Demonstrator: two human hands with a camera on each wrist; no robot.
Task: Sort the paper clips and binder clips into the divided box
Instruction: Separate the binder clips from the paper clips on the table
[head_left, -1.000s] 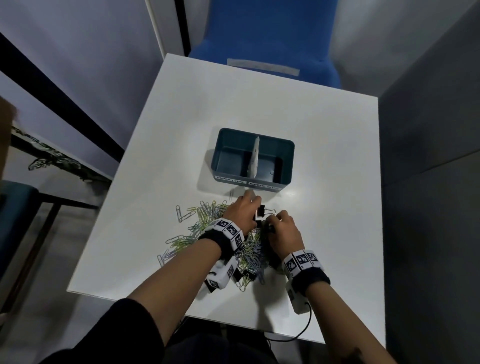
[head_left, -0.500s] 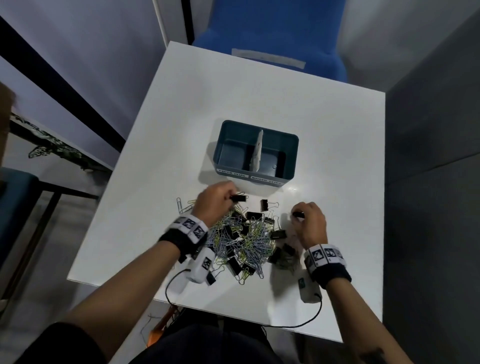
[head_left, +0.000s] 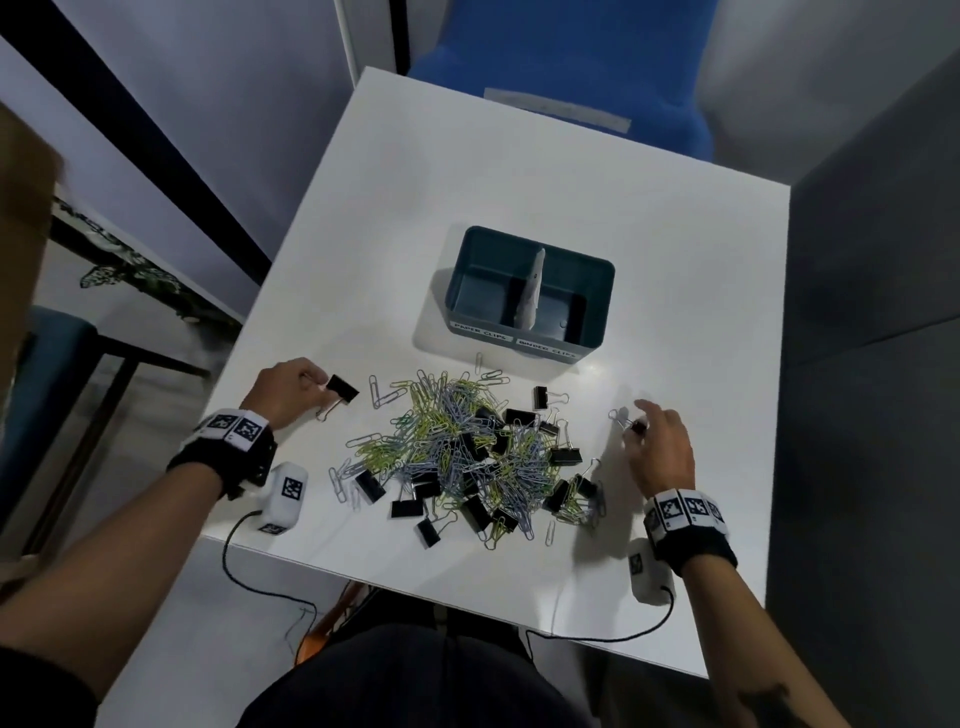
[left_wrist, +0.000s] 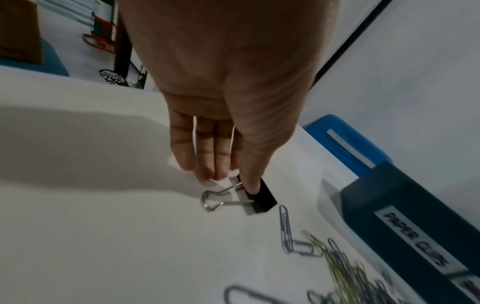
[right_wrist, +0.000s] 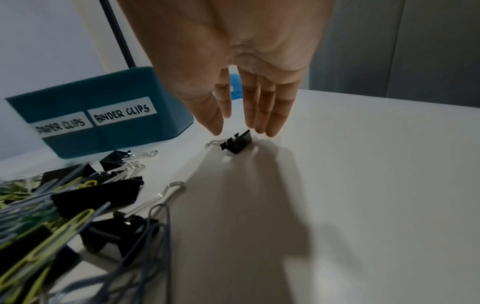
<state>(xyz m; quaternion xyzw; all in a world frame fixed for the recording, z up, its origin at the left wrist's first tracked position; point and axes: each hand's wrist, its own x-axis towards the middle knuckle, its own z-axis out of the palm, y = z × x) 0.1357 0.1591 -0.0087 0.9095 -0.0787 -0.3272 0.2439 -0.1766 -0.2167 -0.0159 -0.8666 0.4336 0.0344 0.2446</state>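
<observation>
White table (head_left: 519, 171), blue chair (head_left: 561, 47) at 12 o'clock behind it, grey partition on the right. Divided box (head_left: 524, 340) sits mid-table, both compartments look empty; labels read PAPER CLIPS left, BINDER CLIPS right. Mixed pile (head_left: 467, 457) of paper clips and binder clips lies at 6 o'clock of the box, near the front edge. Left hand (head_left: 283, 392) is at 9 o'clock of the pile, fingers pointing down, thumb pressed on the black body of a binder clip (left_wrist: 255, 197) lying on the table, fingertips (left_wrist: 207, 174) at its wire handle: pinching it, not lifted. Right hand (head_left: 662, 449) is at 3 o'clock of the pile, fingers relaxed and spread just above a small binder clip (right_wrist: 237, 142), holding nothing; can't tell whether it touches. Handling guess: binder clips are light, stiff, steel; grab the body or wire loops, either works. Paper clips are thin, slippery, tangle-prone; expect clumps, so pinch single ones at the pile's edge.
</observation>
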